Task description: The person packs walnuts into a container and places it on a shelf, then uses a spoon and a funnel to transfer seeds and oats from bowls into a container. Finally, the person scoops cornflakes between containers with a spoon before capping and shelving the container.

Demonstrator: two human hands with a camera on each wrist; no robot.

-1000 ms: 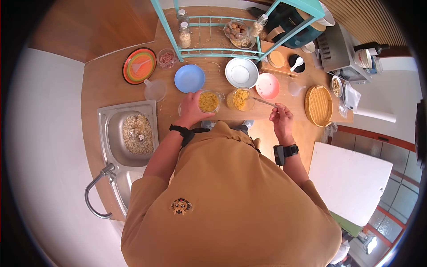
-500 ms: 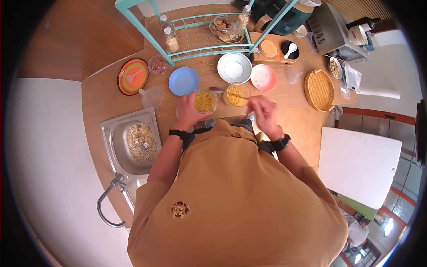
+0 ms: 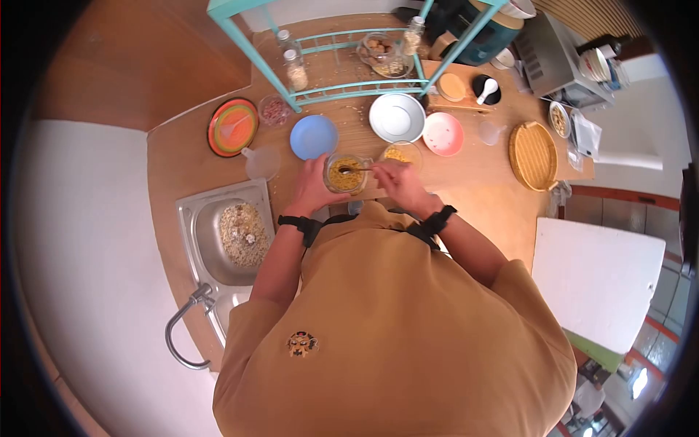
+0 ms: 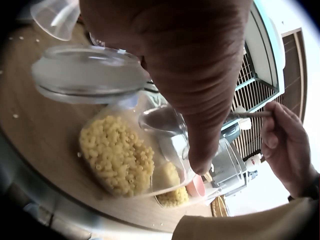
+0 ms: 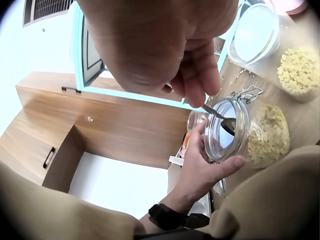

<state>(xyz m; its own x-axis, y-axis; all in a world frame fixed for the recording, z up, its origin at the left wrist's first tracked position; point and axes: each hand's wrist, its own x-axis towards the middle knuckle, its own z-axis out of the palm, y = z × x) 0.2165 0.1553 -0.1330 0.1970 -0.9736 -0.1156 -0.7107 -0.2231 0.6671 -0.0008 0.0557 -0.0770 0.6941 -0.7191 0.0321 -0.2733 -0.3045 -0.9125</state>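
My left hand (image 3: pixel 313 187) grips the side of a glass clip-lid jar (image 5: pixel 242 132) that holds small yellow pasta (image 4: pixel 117 155). Its glass lid (image 4: pixel 90 75) hangs open beside the hand in the left wrist view. Between the fingers and thumb of my right hand (image 3: pixel 402 185) is the handle of a metal spoon (image 5: pixel 228 125), whose bowl is at the jar's mouth. Just right of the jar stands a clear container (image 3: pixel 408 154) with more of the yellow pasta (image 5: pixel 298 71). Whether the spoon carries any pasta, I cannot tell.
Behind the jar are a blue bowl (image 3: pixel 314 137), a white bowl (image 3: pixel 397 118) and a pink bowl (image 3: pixel 443 134). A teal rack (image 3: pixel 357 89) stands beyond them. The sink (image 3: pixel 191 218) lies to the left, a wicker basket (image 3: pixel 533 156) to the right.
My right hand has moved left with the spoon, from the clear container to the jar's mouth. My left hand keeps its grip on the jar. The head view has shifted a little.
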